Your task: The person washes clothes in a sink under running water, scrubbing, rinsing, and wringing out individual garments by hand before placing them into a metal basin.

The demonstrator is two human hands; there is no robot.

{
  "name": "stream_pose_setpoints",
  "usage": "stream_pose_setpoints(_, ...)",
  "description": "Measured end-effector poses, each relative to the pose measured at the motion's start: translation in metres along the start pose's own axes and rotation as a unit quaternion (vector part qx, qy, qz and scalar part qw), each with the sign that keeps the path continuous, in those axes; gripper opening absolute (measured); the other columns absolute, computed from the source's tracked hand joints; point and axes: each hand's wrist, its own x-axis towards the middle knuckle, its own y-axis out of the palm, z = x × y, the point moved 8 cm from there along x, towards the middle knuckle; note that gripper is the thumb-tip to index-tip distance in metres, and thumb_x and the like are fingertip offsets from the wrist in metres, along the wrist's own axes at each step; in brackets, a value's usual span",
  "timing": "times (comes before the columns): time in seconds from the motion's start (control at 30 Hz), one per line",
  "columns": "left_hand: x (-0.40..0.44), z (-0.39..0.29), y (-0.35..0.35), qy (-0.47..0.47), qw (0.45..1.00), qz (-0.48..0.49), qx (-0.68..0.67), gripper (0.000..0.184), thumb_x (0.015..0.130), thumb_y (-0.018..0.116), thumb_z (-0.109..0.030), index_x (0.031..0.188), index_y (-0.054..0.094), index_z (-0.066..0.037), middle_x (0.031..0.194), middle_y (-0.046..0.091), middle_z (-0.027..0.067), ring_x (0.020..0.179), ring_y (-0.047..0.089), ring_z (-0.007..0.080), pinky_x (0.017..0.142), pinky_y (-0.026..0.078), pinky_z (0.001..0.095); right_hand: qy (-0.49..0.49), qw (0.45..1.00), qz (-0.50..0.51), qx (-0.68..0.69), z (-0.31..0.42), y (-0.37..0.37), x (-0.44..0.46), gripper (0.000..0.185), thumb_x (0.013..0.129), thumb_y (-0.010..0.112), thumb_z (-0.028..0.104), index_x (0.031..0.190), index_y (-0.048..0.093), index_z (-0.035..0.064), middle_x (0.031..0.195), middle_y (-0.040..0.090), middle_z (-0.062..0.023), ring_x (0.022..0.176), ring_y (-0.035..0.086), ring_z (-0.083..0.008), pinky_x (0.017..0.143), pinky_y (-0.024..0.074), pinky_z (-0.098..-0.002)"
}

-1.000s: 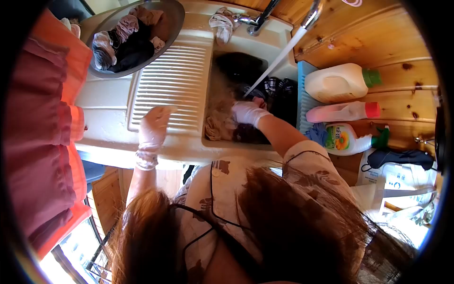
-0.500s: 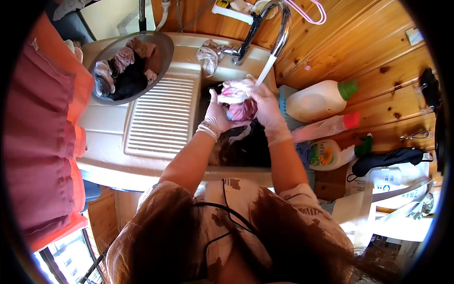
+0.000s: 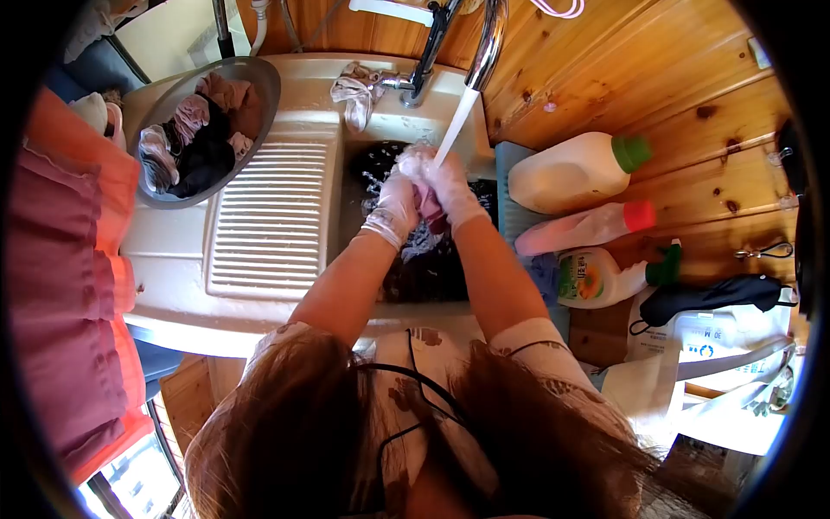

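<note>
OK, both hands gloved, together over the sink [image 3: 334, 259]. Left hand [image 3: 396, 205] and right hand [image 3: 448, 180] are clamped on the pink cloth [image 3: 430, 208]. Cloth is between them, under the stream [image 3: 456, 123] from the tap [image 3: 488, 48]; splash blurs the finger detail. Dark laundry [image 3: 424, 281] sits in the sink below. Washboard [image 3: 268, 221] left of the sink, bowl [image 3: 270, 86] of clothes [image 3: 207, 151] past that. Rag [image 3: 354, 93] beside the tap base. Three bottles [image 3: 566, 173] off to my right.

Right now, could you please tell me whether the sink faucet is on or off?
The faucet is on: a white stream of water runs down from it over the sink.
</note>
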Motion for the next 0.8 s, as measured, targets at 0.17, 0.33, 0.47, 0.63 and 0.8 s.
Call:
stream_pose_setpoints(0.17, 0.025, -0.005, -0.029, -0.003, 0.998, 0.001, 0.066, 0.013, 0.089, 0.048, -0.02, 0.083, 0.056, -0.011, 0.074, 0.061, 0.0003, 0.062, 0.059, 0.0115, 0.052, 0.045, 0.0254, 0.133, 0.898, 0.159, 0.388, -0.043, 0.03, 0.0, 0.03, 0.08, 0.062, 0.029, 0.098, 0.064, 0.0049, 0.077, 0.061, -0.0065, 0.053, 0.056, -0.0187, 0.055, 0.0482, -0.0273)
stream_pose_setpoints(0.33, 0.011, -0.016, 0.003, -0.12, 0.961, 0.249, -0.02, 0.025, 0.094, 0.039, -0.02, 0.108, 0.056, -0.008, 0.091, 0.062, 0.0063, 0.08, 0.062, 0.0199, 0.072, 0.051, 0.0343, 0.184, 0.716, 0.173, 0.651, 0.022, 0.014, -0.056, 0.034, 0.083, 0.062, 0.023, 0.111, 0.056, 0.0059, 0.099, 0.059, -0.0051, 0.084, 0.058, -0.0159, 0.07, 0.0502, -0.0285)
stream_pose_setpoints(0.47, -0.006, -0.031, 0.001, -0.031, 0.984, 0.177, 0.006, 0.036, 0.096, 0.036, -0.026, 0.125, 0.047, -0.008, 0.109, 0.058, 0.0101, 0.098, 0.057, 0.0248, 0.088, 0.044, 0.039, 0.128, 0.862, 0.117, 0.476, -0.003, 0.002, -0.027, 0.02, 0.084, 0.061, 0.015, 0.1, 0.06, 0.003, 0.091, 0.063, -0.0058, 0.078, 0.06, -0.0144, 0.069, 0.0506, -0.0274)
stream_pose_setpoints(0.63, -0.025, -0.01, -0.006, -0.117, 0.963, 0.236, -0.06, 0.066, 0.088, 0.029, -0.057, 0.138, 0.034, -0.013, 0.14, 0.039, 0.0102, 0.128, 0.034, 0.0299, 0.105, 0.021, 0.0559, 0.076, 0.857, 0.007, 0.51, 0.044, -0.021, -0.025, 0.016, 0.083, 0.059, 0.008, 0.097, 0.059, 0.0, 0.088, 0.064, -0.0091, 0.076, 0.062, -0.0167, 0.07, 0.052, -0.0284)
stream_pose_setpoints(0.8, -0.045, -0.014, 0.013, -0.137, 0.958, 0.204, -0.147, 0.095, 0.074, 0.024, -0.082, 0.139, 0.031, -0.014, 0.142, 0.036, 0.0115, 0.131, 0.032, 0.031, 0.105, 0.022, 0.0576, -0.085, 0.914, 0.043, 0.394, 0.086, -0.033, -0.061, 0.038, 0.081, 0.059, 0.001, 0.118, 0.048, -0.0013, 0.111, 0.058, -0.0114, 0.095, 0.059, -0.0186, 0.084, 0.0497, -0.0298)
